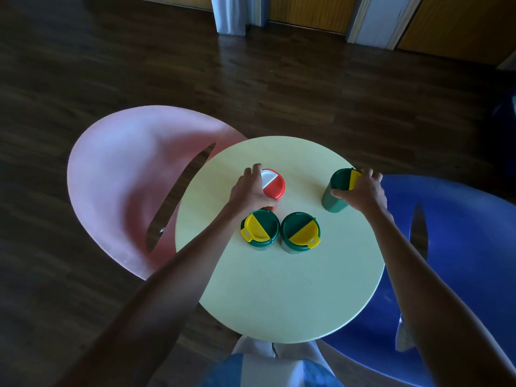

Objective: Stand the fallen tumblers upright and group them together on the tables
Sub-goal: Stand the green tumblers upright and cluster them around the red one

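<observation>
On the round pale-yellow table (279,297) stand two upright green tumblers with green-and-yellow lids, one (260,229) to the left and one (300,232) to the right, almost touching. Just behind them my left hand (251,188) grips a red tumbler (275,185) with a red-and-white lid, upright on the table. Off to the right, apart from the group, my right hand (363,191) grips another green tumbler (336,191) around its top; it stands slightly tilted near the table's right edge.
A pink moulded chair (120,185) stands against the table's left side and a blue one (458,247) against its right. Dark wooden floor surrounds them, with wooden doors at the back. My legs (268,364) show below the table's near edge.
</observation>
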A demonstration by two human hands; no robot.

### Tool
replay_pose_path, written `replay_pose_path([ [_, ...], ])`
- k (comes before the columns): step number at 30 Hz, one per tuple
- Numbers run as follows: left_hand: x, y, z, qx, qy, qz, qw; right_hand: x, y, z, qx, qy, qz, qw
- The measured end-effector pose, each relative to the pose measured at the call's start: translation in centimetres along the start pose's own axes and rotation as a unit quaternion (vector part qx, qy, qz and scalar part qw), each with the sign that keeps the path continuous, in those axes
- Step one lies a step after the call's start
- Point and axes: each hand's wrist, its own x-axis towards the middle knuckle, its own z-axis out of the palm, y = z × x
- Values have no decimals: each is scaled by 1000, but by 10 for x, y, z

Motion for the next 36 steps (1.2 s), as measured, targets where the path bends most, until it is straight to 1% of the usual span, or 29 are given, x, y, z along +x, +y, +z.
replay_pose_path([
  [3,0,0,-1,-4,5,0,1000,2,-3,0,-13,-6,-18,1000],
  [6,-1,-1,-3,-11,6,2,1000,1,-10,2,-28,-21,-95,995],
  [10,0,-3,-8,-20,-15,14,1000,0,-27,6,-22,-87,-225,970],
  [14,1,-5,-12,-24,-39,30,999,-1,-49,11,-54,-164,-284,943],
  [17,2,-9,-14,-30,-50,34,998,0,-57,15,-87,-211,-295,928],
  [19,2,-12,-13,-32,-53,32,998,1,-56,18,-93,-227,-295,923],
  [23,-1,-10,-9,-39,-42,26,998,0,-51,17,-67,-236,-265,933],
  [27,-3,-6,-6,-33,-35,14,999,-4,-50,18,-52,-213,-237,947],
  [32,-5,-5,-7,-37,-6,4,999,-10,-54,26,-38,-170,-240,955],
  [36,-8,-4,-7,-40,13,-11,999,-11,-56,26,-9,-166,-225,960],
])
